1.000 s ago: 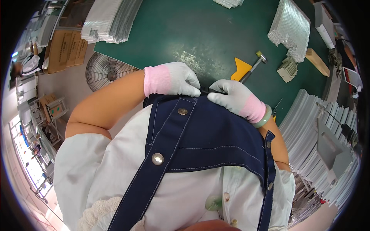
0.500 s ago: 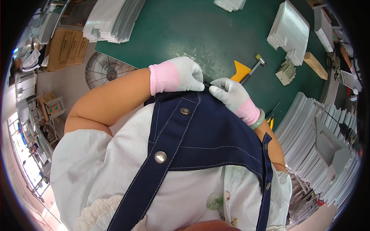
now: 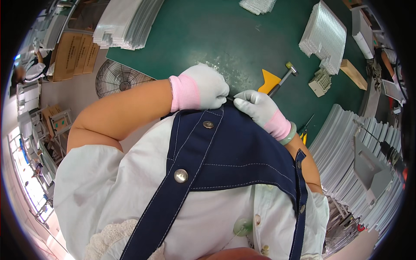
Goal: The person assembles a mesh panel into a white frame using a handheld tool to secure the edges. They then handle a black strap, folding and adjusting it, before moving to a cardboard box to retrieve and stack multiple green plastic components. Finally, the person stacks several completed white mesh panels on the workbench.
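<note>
Both my hands wear white gloves with pink cuffs and meet at the near edge of a green work table (image 3: 195,39), in front of my dark blue apron. My left hand (image 3: 208,86) is curled, its fingertips pinched together. Facing it, my right hand (image 3: 260,110) has thumb and forefinger closed. A small thin black piece (image 3: 230,99) shows between the fingertips; its kind is hidden by the gloves and apron. Just beyond my right hand lie a yellow scraper blade (image 3: 269,81) and a small hammer (image 3: 286,78). A yellow-handled tool (image 3: 304,138) rests beside my right wrist.
Silvery mesh panels (image 3: 325,34) and a pale block of small parts (image 3: 320,82) occupy the right side, with a wooden block (image 3: 353,74). Pale strips (image 3: 338,147) are piled at right. White panels (image 3: 123,24) stand at far left; a floor fan (image 3: 123,82) is below.
My left hand has rolled slightly and curled tighter, its fingertips shifting a little. The right hand has barely moved. At far left, a person's arm has come into view.
</note>
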`<action>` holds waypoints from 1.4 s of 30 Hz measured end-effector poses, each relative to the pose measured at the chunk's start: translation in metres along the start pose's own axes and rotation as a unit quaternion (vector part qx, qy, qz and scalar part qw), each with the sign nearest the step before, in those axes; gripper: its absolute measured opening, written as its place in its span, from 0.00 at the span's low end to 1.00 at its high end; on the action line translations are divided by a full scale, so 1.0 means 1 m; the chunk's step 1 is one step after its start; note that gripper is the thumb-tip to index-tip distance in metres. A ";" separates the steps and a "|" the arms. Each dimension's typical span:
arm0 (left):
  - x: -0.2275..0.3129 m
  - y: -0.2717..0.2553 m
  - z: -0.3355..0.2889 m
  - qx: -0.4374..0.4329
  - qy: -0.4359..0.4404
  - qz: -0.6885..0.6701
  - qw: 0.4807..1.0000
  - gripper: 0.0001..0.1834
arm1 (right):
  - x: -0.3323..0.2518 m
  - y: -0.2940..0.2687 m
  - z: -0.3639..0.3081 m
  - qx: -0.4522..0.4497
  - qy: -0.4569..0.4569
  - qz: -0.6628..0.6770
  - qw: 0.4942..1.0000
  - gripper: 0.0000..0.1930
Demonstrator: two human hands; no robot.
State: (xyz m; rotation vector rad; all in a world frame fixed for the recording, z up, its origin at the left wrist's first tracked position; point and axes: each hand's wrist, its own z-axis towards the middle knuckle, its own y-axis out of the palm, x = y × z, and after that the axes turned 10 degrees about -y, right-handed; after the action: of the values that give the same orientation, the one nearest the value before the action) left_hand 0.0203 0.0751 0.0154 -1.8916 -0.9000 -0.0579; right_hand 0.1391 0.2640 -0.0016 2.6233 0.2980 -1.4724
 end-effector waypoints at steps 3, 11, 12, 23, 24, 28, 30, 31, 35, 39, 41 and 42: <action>0.004 -0.001 -0.002 -0.041 -0.046 -0.026 0.998 0.14 | 0.003 0.002 0.001 -0.001 -0.012 -0.025 1.000 0.20; 0.002 0.020 -0.003 0.080 -0.017 0.037 0.996 0.11 | -0.008 0.000 -0.001 -0.008 -0.002 -0.052 0.999 0.22; 0.003 0.021 -0.003 0.099 -0.016 0.059 0.993 0.11 | -0.003 0.002 0.001 -0.006 -0.021 -0.035 0.999 0.22; 0.004 0.036 -0.011 0.289 0.025 0.094 0.952 0.10 | 0.002 0.011 -0.006 -0.020 -0.080 0.006 0.997 0.20; 0.004 0.036 -0.012 0.272 0.028 0.090 0.958 0.09 | 0.002 0.012 -0.007 -0.012 -0.081 -0.019 0.996 0.20; -0.001 0.031 -0.010 0.145 0.013 0.013 0.989 0.11 | 0.004 0.016 -0.005 0.011 -0.084 -0.069 0.994 0.20; -0.005 0.030 -0.008 0.084 -0.002 -0.074 0.994 0.12 | 0.005 0.016 -0.003 0.011 -0.093 -0.074 0.993 0.21; -0.008 0.031 -0.008 0.069 -0.006 -0.125 0.990 0.13 | 0.003 0.017 -0.002 0.007 -0.102 -0.079 0.992 0.21; -0.013 0.046 -0.006 0.071 -0.009 -0.185 0.980 0.16 | 0.004 0.015 0.003 -0.028 -0.132 -0.104 0.985 0.21; -0.013 0.054 -0.004 0.160 0.003 -0.174 0.972 0.17 | -0.002 0.015 0.011 -0.041 -0.094 -0.098 0.990 0.21; -0.012 0.050 -0.005 0.175 0.000 -0.136 0.975 0.17 | -0.003 0.018 0.013 -0.023 -0.075 -0.066 0.995 0.21; -0.012 0.044 -0.005 0.147 -0.005 -0.105 0.984 0.17 | -0.002 0.022 0.013 -0.001 -0.072 -0.062 0.995 0.21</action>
State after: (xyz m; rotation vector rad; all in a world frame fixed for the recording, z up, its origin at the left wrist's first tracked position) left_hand 0.0403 0.0542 -0.0207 -1.5210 -1.0517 -0.0401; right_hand 0.1321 0.2403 -0.0066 2.5204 0.4534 -1.6890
